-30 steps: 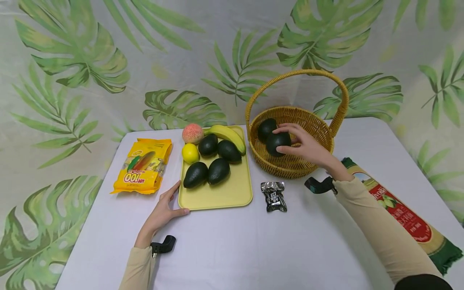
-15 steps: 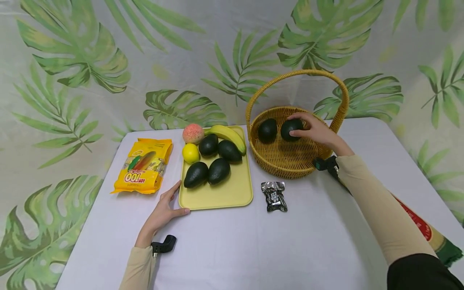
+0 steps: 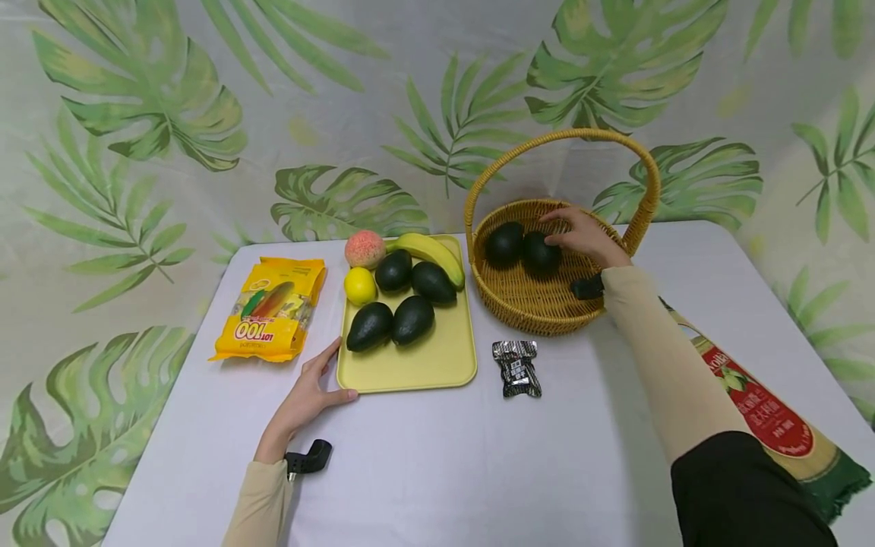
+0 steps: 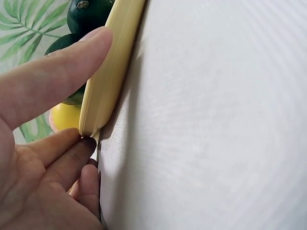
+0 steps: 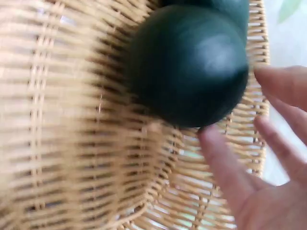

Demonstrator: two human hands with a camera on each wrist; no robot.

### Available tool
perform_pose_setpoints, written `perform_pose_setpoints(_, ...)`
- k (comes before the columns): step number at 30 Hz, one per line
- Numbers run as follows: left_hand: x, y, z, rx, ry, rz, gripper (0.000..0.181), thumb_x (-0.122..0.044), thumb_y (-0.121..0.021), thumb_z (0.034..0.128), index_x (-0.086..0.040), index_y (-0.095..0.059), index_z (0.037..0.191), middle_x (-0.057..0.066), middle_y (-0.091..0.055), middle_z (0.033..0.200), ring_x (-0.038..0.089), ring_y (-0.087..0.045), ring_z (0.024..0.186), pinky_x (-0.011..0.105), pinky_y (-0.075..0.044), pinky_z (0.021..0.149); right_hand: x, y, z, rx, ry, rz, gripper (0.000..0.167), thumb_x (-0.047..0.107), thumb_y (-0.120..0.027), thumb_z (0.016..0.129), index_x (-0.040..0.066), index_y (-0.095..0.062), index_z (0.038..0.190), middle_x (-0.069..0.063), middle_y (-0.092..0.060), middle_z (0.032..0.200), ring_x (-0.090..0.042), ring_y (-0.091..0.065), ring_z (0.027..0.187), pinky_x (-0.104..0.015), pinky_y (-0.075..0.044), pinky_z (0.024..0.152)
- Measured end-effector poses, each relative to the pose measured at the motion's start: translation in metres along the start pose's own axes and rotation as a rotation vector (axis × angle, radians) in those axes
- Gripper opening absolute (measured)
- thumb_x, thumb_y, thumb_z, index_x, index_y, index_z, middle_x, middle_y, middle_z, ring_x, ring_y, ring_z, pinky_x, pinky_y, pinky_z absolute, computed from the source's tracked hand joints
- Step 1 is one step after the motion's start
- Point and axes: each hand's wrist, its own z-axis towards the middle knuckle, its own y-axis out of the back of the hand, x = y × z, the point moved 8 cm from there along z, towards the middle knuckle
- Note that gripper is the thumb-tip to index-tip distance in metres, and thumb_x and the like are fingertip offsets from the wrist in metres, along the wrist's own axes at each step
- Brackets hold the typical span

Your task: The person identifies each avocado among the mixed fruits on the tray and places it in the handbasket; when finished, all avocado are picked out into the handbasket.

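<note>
In the head view, two dark green avocados lie side by side in the wicker basket (image 3: 547, 311). My right hand (image 3: 584, 235) is over the right avocado (image 3: 540, 260), its fingers spread; the left avocado (image 3: 503, 245) lies against it. In the right wrist view, a fingertip meets the edge of the round avocado (image 5: 192, 67), without wrapping it. My left hand (image 3: 304, 403) lies at the near left corner of the yellow tray (image 3: 410, 376), straight fingers along its left side and thumb at the front edge. Several avocados (image 3: 413, 320), a banana (image 3: 431, 254), a peach (image 3: 364, 249) and a lemon (image 3: 360, 286) sit on the tray.
A yellow candy bag (image 3: 270, 311) lies left of the tray. Between tray and basket, nearer the front, is a small black-and-silver wrapped packet (image 3: 516, 370). A long pasta packet (image 3: 766, 410) lies at the right, partly behind my right sleeve. The basket's tall handle (image 3: 567, 135) arches overhead.
My right hand has carried the avocado rightward inside the basket, then set it back close to the other one, and its fingers have loosened. My left hand keeps its place at the tray corner.
</note>
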Motion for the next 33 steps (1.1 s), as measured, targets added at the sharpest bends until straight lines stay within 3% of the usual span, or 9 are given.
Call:
perform_pose_setpoints(4,0.000,0.000,0.000,0.000,0.001,0.011,0.100,-0.026,-0.081,0.0776,-0.015,-0.018,0.155,0.020,-0.012,0.154,0.039,-0.018,0.138,0.056,-0.010,0.112,-0.002,-0.010,0.002,0.052,-0.025,0.000,0.041,0.011,-0.053,0.098,-0.008,-0.046,0.134,-0.030,-0.035,0.141,-0.044,-0.031,0.129,-0.056,-0.028,0.104)
perform_pose_setpoints(8,-0.001,0.001,-0.001,0.002,0.008,0.016,0.101,-0.027,-0.081,0.0774,-0.016,-0.017,0.155,0.021,-0.012,0.153,0.039,-0.019,0.138,0.058,-0.010,0.111,-0.002,-0.013,0.003,0.044,-0.020,0.029,0.040,0.013,-0.051,0.099,-0.009,-0.046,0.133,-0.032,-0.041,0.132,-0.044,-0.041,0.119,-0.055,-0.034,0.098)
perform_pose_setpoints(14,-0.001,0.001,-0.001,0.001,0.013,0.010,0.101,-0.026,-0.081,0.0774,-0.016,-0.017,0.155,0.020,-0.011,0.154,0.038,-0.018,0.138,0.057,-0.010,0.112,-0.006,-0.009,0.005,-0.021,-0.090,0.025,0.040,0.016,-0.045,0.102,-0.001,-0.044,0.138,-0.030,-0.030,0.145,-0.045,-0.030,0.132,-0.058,-0.032,0.101)
perform_pose_setpoints(18,-0.001,0.000,-0.001,0.003,0.018,0.015,0.101,-0.027,-0.081,0.0776,-0.016,-0.017,0.155,0.020,-0.012,0.154,0.038,-0.019,0.138,0.057,-0.010,0.112,-0.008,-0.010,0.005,-0.016,-0.115,0.031,0.041,0.016,-0.044,0.103,0.000,-0.041,0.141,-0.029,-0.027,0.147,-0.044,-0.026,0.134,-0.058,-0.032,0.102)
perform_pose_setpoints(23,-0.002,0.000,-0.002,0.004,0.020,0.015,0.101,-0.026,-0.081,0.0779,-0.016,-0.016,0.155,0.020,-0.012,0.154,0.038,-0.018,0.138,0.057,-0.011,0.112,-0.003,-0.008,0.001,-0.006,-0.078,0.025,0.043,0.015,-0.045,0.102,-0.002,-0.041,0.140,-0.029,-0.029,0.146,-0.044,-0.028,0.133,-0.057,-0.031,0.102)
perform_pose_setpoints(27,-0.003,0.000,-0.002,0.003,0.025,0.014,0.100,-0.026,-0.081,0.0782,-0.017,-0.016,0.155,0.019,-0.011,0.155,0.037,-0.018,0.139,0.056,-0.010,0.112,0.003,-0.001,-0.003,-0.045,-0.050,0.006,0.041,0.012,-0.048,0.100,-0.001,-0.044,0.139,-0.027,-0.034,0.143,-0.043,-0.033,0.128,-0.056,-0.033,0.100)
perform_pose_setpoints(33,0.000,0.000,0.000,0.003,0.023,0.012,0.100,-0.023,-0.080,0.0787,-0.017,-0.015,0.155,0.019,-0.011,0.155,0.038,-0.018,0.139,0.056,-0.011,0.112,0.015,0.005,-0.019,-0.069,-0.012,0.053,0.043,0.014,-0.050,0.099,0.000,-0.045,0.139,-0.023,-0.037,0.143,-0.041,-0.035,0.128,-0.055,-0.036,0.098)
